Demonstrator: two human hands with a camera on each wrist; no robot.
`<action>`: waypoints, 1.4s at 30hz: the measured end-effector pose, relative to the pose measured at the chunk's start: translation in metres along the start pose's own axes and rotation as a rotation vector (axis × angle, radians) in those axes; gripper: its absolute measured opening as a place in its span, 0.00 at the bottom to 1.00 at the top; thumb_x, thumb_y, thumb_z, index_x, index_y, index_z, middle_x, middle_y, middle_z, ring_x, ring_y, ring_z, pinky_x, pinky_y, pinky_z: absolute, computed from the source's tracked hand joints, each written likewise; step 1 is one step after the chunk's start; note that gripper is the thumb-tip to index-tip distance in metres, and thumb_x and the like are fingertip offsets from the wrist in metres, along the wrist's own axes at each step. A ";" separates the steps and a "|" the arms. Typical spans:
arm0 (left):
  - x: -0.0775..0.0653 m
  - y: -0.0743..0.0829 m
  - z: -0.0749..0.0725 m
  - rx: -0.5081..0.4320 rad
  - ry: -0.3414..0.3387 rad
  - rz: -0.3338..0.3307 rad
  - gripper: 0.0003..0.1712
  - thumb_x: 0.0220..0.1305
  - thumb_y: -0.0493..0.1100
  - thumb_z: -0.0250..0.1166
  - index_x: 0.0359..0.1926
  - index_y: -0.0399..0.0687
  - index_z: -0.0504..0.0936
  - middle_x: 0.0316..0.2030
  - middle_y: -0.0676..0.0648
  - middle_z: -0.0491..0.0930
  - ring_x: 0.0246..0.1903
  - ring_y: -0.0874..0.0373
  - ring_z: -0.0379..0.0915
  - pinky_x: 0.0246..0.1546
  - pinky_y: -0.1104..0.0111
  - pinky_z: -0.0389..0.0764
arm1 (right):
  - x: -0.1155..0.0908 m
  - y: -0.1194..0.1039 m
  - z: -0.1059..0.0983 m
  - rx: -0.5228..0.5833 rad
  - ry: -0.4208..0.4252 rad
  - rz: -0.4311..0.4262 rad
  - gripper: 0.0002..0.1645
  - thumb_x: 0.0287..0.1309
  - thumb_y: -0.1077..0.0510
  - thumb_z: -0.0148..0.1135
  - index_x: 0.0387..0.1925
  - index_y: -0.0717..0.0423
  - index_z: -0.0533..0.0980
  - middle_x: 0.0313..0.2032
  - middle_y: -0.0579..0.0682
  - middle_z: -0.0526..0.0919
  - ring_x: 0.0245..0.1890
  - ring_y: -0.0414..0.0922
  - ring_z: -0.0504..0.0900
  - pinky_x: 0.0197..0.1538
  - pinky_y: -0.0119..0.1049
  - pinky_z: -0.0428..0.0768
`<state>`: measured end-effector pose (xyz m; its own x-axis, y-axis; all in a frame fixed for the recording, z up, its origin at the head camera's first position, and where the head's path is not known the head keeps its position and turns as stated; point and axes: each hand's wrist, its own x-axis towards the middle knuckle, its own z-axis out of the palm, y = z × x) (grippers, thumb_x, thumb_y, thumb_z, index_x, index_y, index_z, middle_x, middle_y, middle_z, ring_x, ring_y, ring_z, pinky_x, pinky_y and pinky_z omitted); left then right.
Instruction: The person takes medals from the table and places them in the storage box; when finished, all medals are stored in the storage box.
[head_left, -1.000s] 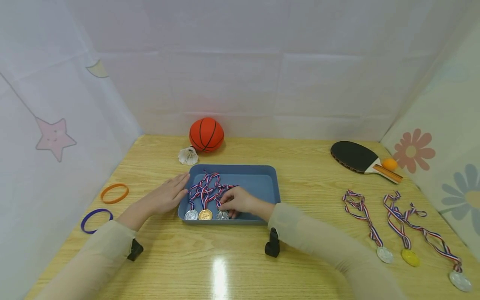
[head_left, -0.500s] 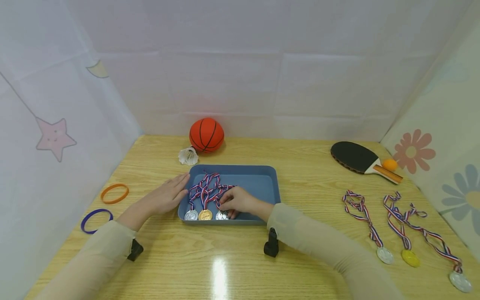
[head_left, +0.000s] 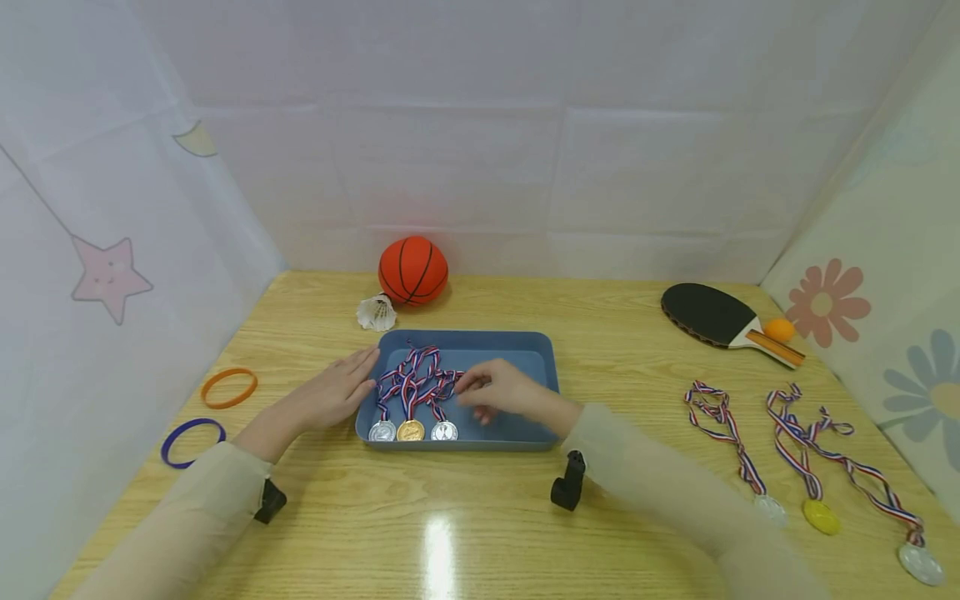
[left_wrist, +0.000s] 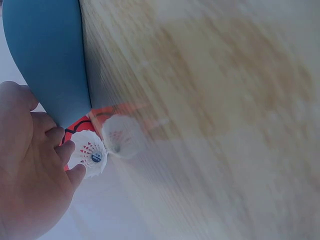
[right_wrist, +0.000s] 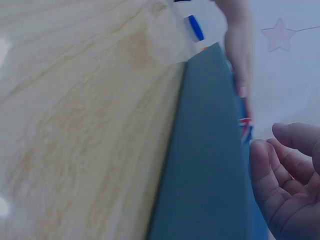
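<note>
A blue tray (head_left: pixel 517 443) stands mid-table with several striped ribbons bunched in its left half. Along its front wall lie a silver medal (head_left: pixel 382 431), a gold medal (head_left: pixel 410 430) and another silver medal (head_left: pixel 445 431), side by side. My left hand (head_left: pixel 336 390) rests on the tray's left rim, its fingers extended. Over the tray, my right hand (head_left: pixel 501 390) hovers just right of the ribbons, fingers loosely bent and holding nothing. In the right wrist view, a gap shows between the thumb and fingers of the right hand (right_wrist: pixel 290 170).
Behind the tray sit a small basketball (head_left: pixel 413 271) and a shuttlecock (head_left: pixel 377 312). Orange (head_left: pixel 228 388) and purple wristbands (head_left: pixel 192 442) lie at left. At right are a table tennis paddle (head_left: pixel 708 315), an orange ball (head_left: pixel 779 329), a gold medal (head_left: pixel 821 516) and silver medals (head_left: pixel 921 563) with ribbons.
My right hand has let go of the right-hand silver medal in the tray and moved up and to the right. That medal now lies uncovered. The left hand has stayed in place.
</note>
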<state>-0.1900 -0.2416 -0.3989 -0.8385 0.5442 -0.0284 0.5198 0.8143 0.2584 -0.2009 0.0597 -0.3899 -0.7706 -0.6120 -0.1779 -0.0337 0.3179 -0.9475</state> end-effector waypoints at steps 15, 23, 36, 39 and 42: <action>0.001 -0.001 0.001 0.020 -0.010 -0.005 0.31 0.72 0.44 0.41 0.68 0.28 0.49 0.67 0.32 0.48 0.66 0.37 0.42 0.62 0.46 0.48 | -0.092 -0.014 -0.076 -0.102 0.113 -0.121 0.17 0.59 0.56 0.61 0.46 0.62 0.76 0.34 0.59 0.78 0.33 0.62 0.76 0.33 0.50 0.80; 0.001 -0.002 0.001 0.026 -0.013 -0.012 0.31 0.73 0.45 0.41 0.68 0.28 0.49 0.67 0.33 0.47 0.66 0.38 0.42 0.62 0.46 0.46 | -0.152 -0.008 -0.113 -0.168 0.269 -0.091 0.18 0.61 0.58 0.57 0.49 0.65 0.73 0.35 0.56 0.78 0.30 0.48 0.78 0.34 0.43 0.81; 0.001 -0.002 0.003 0.028 -0.002 -0.004 0.31 0.72 0.45 0.42 0.68 0.28 0.50 0.67 0.32 0.48 0.66 0.37 0.42 0.62 0.46 0.47 | -0.238 0.043 -0.153 -0.314 0.485 0.022 0.21 0.63 0.54 0.55 0.53 0.65 0.70 0.38 0.52 0.80 0.33 0.45 0.79 0.33 0.38 0.80; 0.000 -0.002 0.002 0.024 0.004 -0.004 0.31 0.72 0.45 0.41 0.67 0.28 0.50 0.67 0.32 0.49 0.66 0.38 0.43 0.62 0.46 0.47 | -0.255 0.061 -0.159 -0.325 0.486 0.061 0.23 0.64 0.56 0.54 0.54 0.70 0.69 0.39 0.53 0.80 0.34 0.44 0.80 0.33 0.40 0.81; 0.000 -0.001 0.001 0.023 0.004 -0.009 0.31 0.73 0.46 0.40 0.68 0.29 0.49 0.67 0.32 0.48 0.66 0.38 0.42 0.62 0.46 0.47 | -0.269 0.076 -0.163 -0.306 0.476 0.139 0.25 0.64 0.57 0.54 0.54 0.73 0.67 0.39 0.55 0.79 0.34 0.43 0.79 0.33 0.41 0.81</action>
<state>-0.1904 -0.2426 -0.4006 -0.8439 0.5359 -0.0267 0.5156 0.8236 0.2363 -0.0998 0.3662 -0.3713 -0.9797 -0.1795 -0.0892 -0.0398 0.6103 -0.7912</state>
